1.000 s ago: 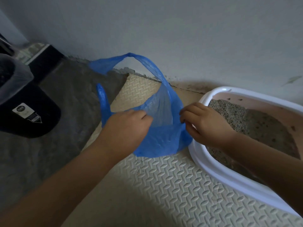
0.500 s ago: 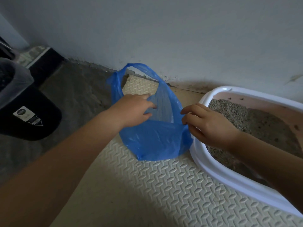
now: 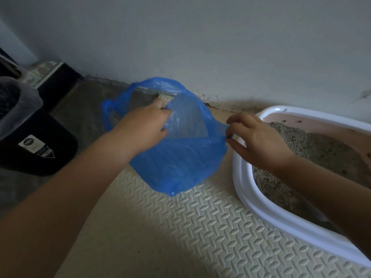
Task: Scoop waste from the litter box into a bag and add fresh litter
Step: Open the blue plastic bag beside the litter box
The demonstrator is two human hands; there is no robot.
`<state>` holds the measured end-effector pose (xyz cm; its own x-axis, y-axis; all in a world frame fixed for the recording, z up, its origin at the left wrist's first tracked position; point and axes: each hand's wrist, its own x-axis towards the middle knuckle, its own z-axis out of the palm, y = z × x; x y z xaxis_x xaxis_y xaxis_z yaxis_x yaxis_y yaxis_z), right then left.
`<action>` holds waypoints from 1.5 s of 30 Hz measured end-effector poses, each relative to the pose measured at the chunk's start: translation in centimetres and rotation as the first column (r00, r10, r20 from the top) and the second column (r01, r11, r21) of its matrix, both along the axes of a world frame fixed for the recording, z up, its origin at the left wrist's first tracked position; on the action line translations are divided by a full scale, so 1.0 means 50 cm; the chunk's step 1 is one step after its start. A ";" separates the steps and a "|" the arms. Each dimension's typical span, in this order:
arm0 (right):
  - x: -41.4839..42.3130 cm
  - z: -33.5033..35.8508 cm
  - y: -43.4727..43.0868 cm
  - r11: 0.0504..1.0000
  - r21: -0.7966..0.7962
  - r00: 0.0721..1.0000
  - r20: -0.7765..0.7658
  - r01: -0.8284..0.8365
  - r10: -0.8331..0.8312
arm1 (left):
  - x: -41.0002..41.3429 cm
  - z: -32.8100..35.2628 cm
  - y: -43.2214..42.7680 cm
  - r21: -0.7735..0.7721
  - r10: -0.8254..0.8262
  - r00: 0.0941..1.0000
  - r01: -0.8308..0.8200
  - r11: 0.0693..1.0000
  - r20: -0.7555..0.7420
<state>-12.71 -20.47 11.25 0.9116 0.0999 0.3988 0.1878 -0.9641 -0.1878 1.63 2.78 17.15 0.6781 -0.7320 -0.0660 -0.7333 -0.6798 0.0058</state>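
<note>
A thin blue plastic bag (image 3: 176, 163) is held just above the cream foam mat (image 3: 200, 233), its mouth spread wide toward the wall. My left hand (image 3: 148, 127) reaches into the mouth and its fingertips are hidden behind the film, so its grip does not show. My right hand (image 3: 255, 141) pinches the bag's right rim between thumb and fingers, beside the litter box. The white-rimmed litter box (image 3: 247, 199) stands at the right, holding grey litter (image 3: 291, 135) piled toward its near left side, with bare pink floor beyond.
A black waste bin (image 3: 36, 145) with a clear liner stands at the left on the dark concrete floor. A pale wall runs along the back, with grime at its base behind the bag.
My left hand has pushed further into the bag and spread its mouth wide. My right hand has shifted right along the rim, pulling the bag open. The handle loop has dropped lower.
</note>
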 end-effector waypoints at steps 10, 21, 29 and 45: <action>0.082 -0.012 0.004 0.949 0.129 0.955 -0.113 0.289 -0.275 | -0.005 0.012 0.020 0.065 0.206 0.950 -0.196 0.978 -0.236; 0.050 -0.048 0.079 0.995 0.036 0.979 -0.177 -0.097 0.102 | -0.021 -0.024 0.025 -0.166 0.125 0.971 -0.160 0.973 -0.203; 0.090 -0.062 0.120 0.992 0.027 0.971 -0.203 -0.120 0.123 | -0.015 -0.024 0.026 -0.183 0.119 0.970 -0.160 0.970 -0.214; 0.018 -0.054 0.005 0.989 0.133 0.998 0.023 -0.061 0.058 | 0.008 -0.040 0.047 0.022 0.166 0.985 -0.167 0.986 0.036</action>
